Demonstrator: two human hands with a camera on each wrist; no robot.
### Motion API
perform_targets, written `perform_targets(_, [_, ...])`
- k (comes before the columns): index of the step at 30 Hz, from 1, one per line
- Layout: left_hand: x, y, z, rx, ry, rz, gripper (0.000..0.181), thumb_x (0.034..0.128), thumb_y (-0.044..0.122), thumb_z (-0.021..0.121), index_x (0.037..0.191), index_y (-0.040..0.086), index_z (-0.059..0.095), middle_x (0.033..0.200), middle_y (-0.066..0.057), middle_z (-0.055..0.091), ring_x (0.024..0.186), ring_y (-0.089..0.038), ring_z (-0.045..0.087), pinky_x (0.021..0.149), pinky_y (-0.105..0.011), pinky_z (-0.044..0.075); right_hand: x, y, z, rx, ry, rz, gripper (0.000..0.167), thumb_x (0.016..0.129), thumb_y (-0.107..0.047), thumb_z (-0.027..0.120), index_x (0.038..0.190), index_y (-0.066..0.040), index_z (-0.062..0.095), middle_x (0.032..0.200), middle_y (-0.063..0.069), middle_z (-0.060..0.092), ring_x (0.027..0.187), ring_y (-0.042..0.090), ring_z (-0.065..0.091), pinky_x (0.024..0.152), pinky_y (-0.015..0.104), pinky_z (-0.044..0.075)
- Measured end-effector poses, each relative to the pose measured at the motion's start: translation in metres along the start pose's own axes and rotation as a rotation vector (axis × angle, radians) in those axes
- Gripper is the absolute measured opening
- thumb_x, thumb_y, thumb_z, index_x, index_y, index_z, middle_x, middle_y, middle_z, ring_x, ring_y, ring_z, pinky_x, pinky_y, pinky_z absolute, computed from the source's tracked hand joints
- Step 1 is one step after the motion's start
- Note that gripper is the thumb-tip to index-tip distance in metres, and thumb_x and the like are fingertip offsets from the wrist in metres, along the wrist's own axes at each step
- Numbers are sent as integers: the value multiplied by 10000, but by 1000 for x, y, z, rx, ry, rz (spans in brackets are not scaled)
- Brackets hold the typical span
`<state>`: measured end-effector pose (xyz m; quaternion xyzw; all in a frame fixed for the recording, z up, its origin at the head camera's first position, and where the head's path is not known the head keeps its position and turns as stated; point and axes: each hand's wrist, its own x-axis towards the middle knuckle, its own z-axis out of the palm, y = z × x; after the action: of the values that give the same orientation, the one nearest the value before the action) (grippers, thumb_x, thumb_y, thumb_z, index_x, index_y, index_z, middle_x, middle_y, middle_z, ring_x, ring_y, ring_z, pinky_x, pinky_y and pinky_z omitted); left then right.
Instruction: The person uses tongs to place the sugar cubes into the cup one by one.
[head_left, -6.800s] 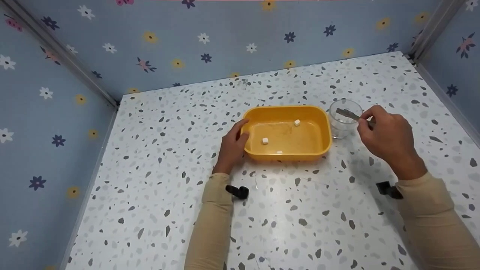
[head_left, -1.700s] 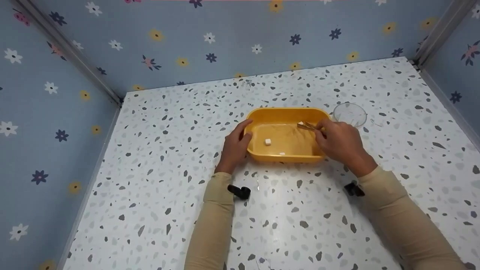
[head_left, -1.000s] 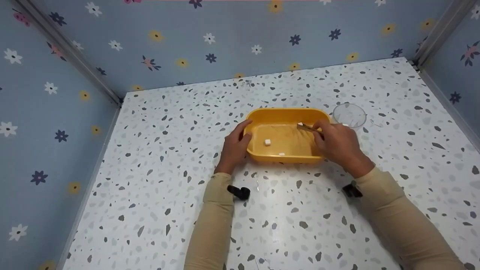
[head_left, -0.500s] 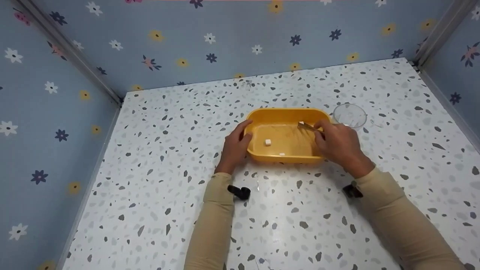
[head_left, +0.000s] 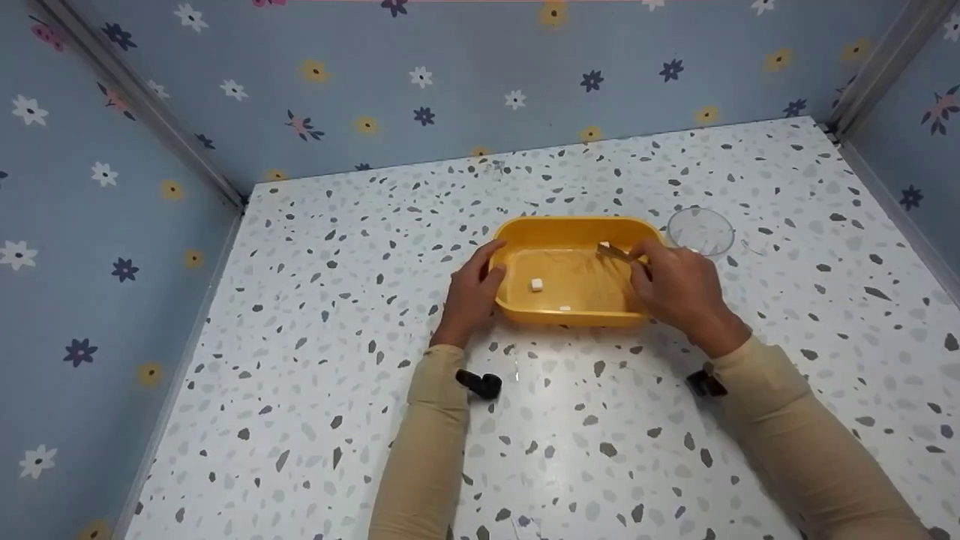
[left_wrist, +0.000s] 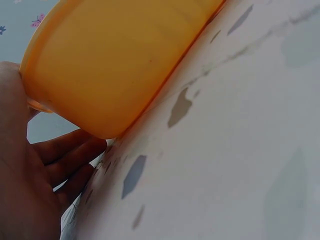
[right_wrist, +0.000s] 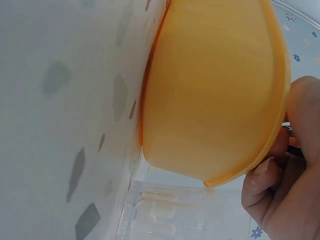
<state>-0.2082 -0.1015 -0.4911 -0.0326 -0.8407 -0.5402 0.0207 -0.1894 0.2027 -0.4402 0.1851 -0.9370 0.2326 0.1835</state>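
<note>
A yellow plastic tub (head_left: 566, 318) stands on the speckled table. My left hand (head_left: 466, 300) grips its left end at the rim; in the left wrist view the lower fingers (left_wrist: 75, 160) lie by the tub's bottom corner. My right hand (head_left: 684, 289), above the tub's right rim, pinches metal tweezers (head_left: 616, 254). Their tips meet a white cube (head_left: 604, 245) near the back right inside; whether they clasp it I cannot tell. A second white cube (head_left: 536, 285) lies at the left of the floor. Another white piece (head_left: 565, 308) shows partly behind the front wall.
A clear glass (head_left: 701, 231) stands just right of the tub, partly hidden by the right hand. Pale, blurry shapes show inside the glass (right_wrist: 160, 215) in the right wrist view. Flowered blue panels (head_left: 480, 82) border the table at the back and sides.
The right hand has moved left with the tweezers, from over the glass into the tub, to the back-right cube. In the last second it has barely moved. The left hand keeps its place.
</note>
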Motion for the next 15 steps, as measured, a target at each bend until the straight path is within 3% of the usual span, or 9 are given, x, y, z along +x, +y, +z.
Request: perform_targets(15, [1, -2, 0, 9, 0, 5, 415, 1019, 301, 505, 1430, 349, 534, 1432, 72, 539, 1165, -95, 552, 1031, -325, 426, -4, 0, -4, -8, 43, -38, 73, 897, -69, 631, 943, -37, 677, 629, 64, 594, 489, 194, 445, 452, 325, 353])
